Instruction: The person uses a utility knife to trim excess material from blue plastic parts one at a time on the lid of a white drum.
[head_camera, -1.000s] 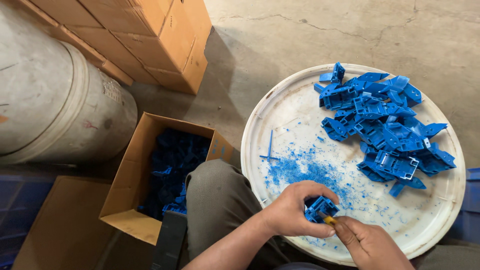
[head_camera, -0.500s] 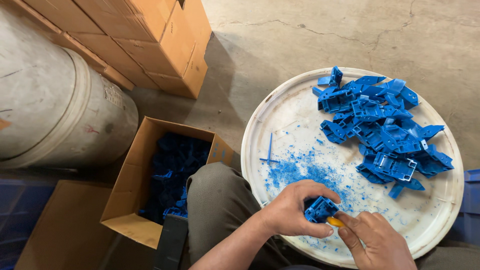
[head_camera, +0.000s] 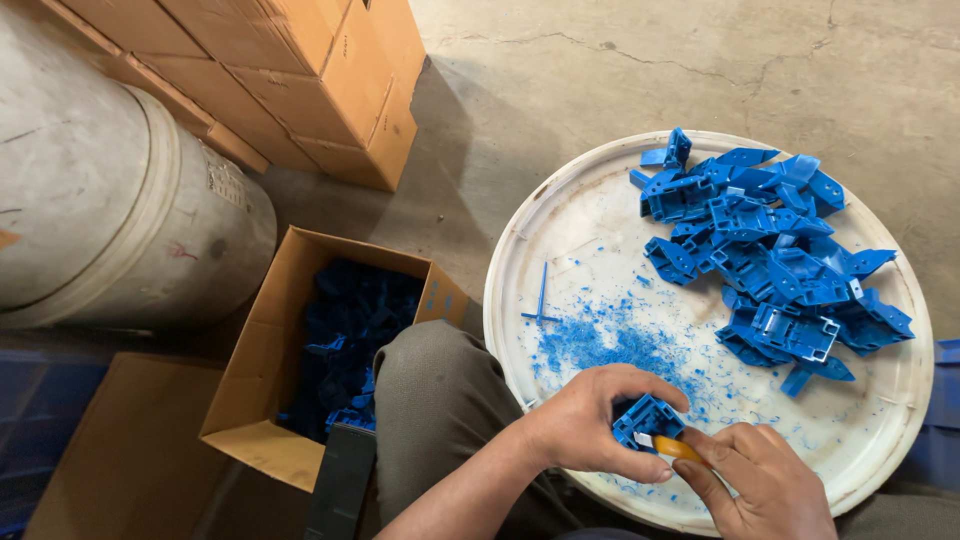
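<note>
Left grip: pinching a blue plastic part.
Right grip: pressed around an orange-handled knife, blade touching the part.
Beneath: white round tray.

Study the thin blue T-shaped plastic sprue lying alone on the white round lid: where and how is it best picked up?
Probably pinch the long stem of the T-shaped sprue near its middle, coming from above. It lies flat on the white round lid, apart from the pile of blue plastic parts, with bare surface either side of the stem for fingertips.

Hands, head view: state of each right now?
Left hand: closed, holding a blue plastic part.
Right hand: closed on a yellow-handled tool against the part.
</note>
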